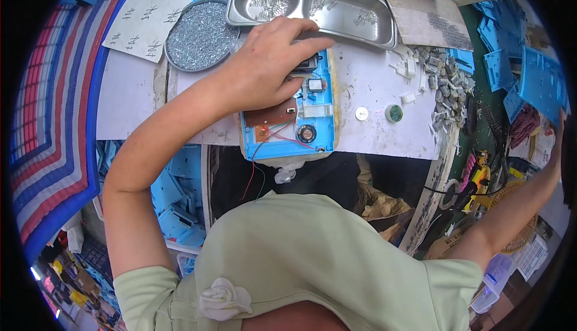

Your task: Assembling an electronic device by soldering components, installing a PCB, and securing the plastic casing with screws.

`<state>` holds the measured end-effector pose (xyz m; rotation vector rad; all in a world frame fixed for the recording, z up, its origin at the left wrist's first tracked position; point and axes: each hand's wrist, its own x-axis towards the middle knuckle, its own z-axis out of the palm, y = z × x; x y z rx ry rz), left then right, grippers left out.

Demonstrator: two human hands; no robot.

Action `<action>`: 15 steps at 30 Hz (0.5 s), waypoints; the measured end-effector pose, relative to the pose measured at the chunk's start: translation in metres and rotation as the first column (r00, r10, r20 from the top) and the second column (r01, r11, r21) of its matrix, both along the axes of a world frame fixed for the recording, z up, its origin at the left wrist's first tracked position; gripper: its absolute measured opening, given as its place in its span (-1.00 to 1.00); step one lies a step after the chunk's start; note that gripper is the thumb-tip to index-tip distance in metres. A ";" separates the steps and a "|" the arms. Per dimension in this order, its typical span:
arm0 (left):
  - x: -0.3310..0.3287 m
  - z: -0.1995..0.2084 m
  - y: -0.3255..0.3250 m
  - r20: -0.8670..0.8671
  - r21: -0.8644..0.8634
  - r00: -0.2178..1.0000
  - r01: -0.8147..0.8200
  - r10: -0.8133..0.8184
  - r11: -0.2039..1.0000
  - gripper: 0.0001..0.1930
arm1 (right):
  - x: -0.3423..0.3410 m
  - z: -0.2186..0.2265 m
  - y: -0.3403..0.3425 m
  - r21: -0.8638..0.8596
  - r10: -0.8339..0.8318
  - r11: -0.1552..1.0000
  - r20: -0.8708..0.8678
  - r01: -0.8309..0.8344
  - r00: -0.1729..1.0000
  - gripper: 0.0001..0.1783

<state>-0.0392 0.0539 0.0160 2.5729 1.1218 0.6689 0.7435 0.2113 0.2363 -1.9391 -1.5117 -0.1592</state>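
Note:
My left hand (270, 60) lies over the upper left of a blue plastic casing (321, 136), fingers spread, thumb bent down toward the parts inside. Inside the casing sit a brown circuit board (264, 115), a small round speaker (306, 133), a small dark component (316, 85) and thin wires. A red and a dark wire hang over the near edge. At the far right rim, my right hand (561, 130) reaches the lower corner of a blue plastic panel (542, 85). Its fingers are hidden, so whether it grips the panel I cannot tell.
A round tray of small screws (201, 35) and a metal compartment tray (345, 15) stand at the back. Small grey and white parts (448, 88) are heaped right, near a green-filled cap (393, 113) and a white disc (361, 113). More blue panels (180, 196) lie below the table.

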 end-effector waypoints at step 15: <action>-0.021 0.057 -0.041 0.829 -0.391 0.401 -0.086 0.391 0.916 -0.55 | -0.554 -0.126 -0.146 0.339 0.840 0.523 -0.357 -0.782 0.408 -0.42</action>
